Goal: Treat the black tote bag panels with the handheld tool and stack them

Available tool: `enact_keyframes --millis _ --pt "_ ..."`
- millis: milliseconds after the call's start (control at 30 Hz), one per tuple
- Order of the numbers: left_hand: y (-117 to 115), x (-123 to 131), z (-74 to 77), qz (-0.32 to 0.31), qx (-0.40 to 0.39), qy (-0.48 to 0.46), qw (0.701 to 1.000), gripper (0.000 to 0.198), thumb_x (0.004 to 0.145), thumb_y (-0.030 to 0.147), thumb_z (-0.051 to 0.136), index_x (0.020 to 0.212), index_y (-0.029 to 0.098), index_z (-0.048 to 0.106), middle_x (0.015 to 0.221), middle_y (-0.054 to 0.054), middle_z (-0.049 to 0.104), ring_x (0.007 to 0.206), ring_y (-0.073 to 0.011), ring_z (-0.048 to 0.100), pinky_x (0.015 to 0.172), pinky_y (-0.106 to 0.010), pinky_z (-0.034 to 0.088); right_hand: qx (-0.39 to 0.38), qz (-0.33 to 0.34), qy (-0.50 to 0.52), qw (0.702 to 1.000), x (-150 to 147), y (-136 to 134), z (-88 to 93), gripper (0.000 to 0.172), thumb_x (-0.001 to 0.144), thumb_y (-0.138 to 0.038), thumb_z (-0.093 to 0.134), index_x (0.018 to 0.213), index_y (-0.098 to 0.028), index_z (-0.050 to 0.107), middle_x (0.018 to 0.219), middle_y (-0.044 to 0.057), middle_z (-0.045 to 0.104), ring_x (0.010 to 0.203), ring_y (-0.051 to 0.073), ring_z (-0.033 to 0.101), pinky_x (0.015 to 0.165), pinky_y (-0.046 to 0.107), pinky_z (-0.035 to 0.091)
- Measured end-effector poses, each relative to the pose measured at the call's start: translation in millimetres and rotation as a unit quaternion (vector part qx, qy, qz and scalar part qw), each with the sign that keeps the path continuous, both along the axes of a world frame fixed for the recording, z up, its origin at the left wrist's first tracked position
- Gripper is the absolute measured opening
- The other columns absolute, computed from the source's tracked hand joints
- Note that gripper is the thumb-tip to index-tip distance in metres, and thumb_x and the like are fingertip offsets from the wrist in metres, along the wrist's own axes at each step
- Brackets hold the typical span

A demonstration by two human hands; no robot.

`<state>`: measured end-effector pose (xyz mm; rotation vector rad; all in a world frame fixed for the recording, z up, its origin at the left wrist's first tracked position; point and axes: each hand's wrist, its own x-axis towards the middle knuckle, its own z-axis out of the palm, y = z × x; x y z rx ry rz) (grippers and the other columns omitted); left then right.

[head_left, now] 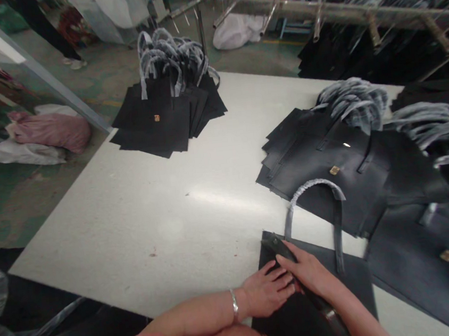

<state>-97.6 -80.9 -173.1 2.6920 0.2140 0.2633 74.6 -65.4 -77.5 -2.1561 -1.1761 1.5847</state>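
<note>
A black bag panel (352,277) with a wrapped grey handle (310,188) lies at the near edge of the white table (165,217). My left hand (267,292) lies flat on its left part, fingers stretched out, a bracelet on the wrist. Beside it, my right hand (310,271) presses on a black strap (328,315) that runs along the panel, fingers curled over it. The two hands touch each other.
A stack of black bags with wrapped handles (168,112) sits at the table's far side. More black bags (327,157) pile up on the right. Metal rails (332,12) run behind. Pink and white bundles (50,130) lie on the floor to the left. Someone's legs (45,26) stand far left.
</note>
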Motion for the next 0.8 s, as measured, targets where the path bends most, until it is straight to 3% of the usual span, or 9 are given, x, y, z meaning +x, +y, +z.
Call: enact_keyframes --millis 167,367,467,567,667,800 --pt "-2 0 0.0 0.008 0.009 0.004 1.0 0.037 0.095 0.028 0.043 0.129 0.017 0.05 0.129 -0.008 0.053 0.127 -0.0257 0.038 0.112 -0.048 0.019 0.032 0.007 -0.009 0.999 -4 16 -2.9 0.049 0.083 -0.044 0.055 0.128 -0.023 0.057 0.096 0.005 0.073 0.09 0.026 0.068 0.078 0.034 0.052" --pt "-2 0 1.5 0.009 0.01 -0.004 1.0 0.031 0.095 0.025 0.04 0.121 0.016 0.056 0.117 -0.007 0.058 0.118 -0.0255 0.045 0.112 -0.048 0.017 0.056 0.018 -0.014 0.998 -14 10 -3.1 0.051 0.081 -0.041 0.057 0.126 -0.017 0.058 0.115 0.009 0.068 0.108 0.028 0.062 0.095 0.038 0.045" --pt "-3 0 0.8 0.006 0.015 0.008 1.0 0.034 0.094 0.026 0.042 0.125 0.015 0.052 0.122 -0.008 0.056 0.123 -0.0272 0.041 0.112 -0.049 0.019 0.062 -0.003 -0.027 0.998 -19 21 -5.3 0.055 0.082 -0.045 0.056 0.129 -0.016 0.056 0.085 0.007 0.074 0.086 0.027 0.069 0.083 0.037 0.05" --pt "0 0 0.3 0.014 0.02 0.029 0.999 0.04 0.095 0.028 0.042 0.133 0.017 0.046 0.134 -0.009 0.049 0.13 -0.0264 0.035 0.112 -0.05 0.018 0.064 -0.052 -0.041 0.996 -6 27 2.4 0.06 0.086 -0.049 0.051 0.137 -0.018 0.046 0.044 -0.004 0.058 0.049 0.021 0.064 0.059 0.032 0.052" --pt "6 0 0.2 0.044 0.019 0.051 0.998 0.043 0.096 0.029 0.04 0.138 0.02 0.041 0.142 -0.009 0.043 0.134 -0.0265 0.029 0.112 -0.055 0.014 0.064 -0.13 -0.066 0.987 31 -1 19.5 0.063 0.086 -0.054 0.051 0.14 -0.024 0.041 0.046 -0.005 0.057 0.046 0.02 0.063 0.05 0.029 0.049" --pt "16 -2 -3.4 0.097 0.02 0.083 0.992 0.044 0.095 0.025 0.039 0.139 0.022 0.04 0.145 -0.007 0.039 0.137 -0.0259 0.027 0.112 -0.057 0.01 0.059 -0.244 -0.077 0.965 82 -92 38.1 0.067 0.081 -0.057 0.055 0.139 -0.024 0.042 0.057 -0.004 0.058 0.044 0.018 0.061 0.044 0.028 0.047"
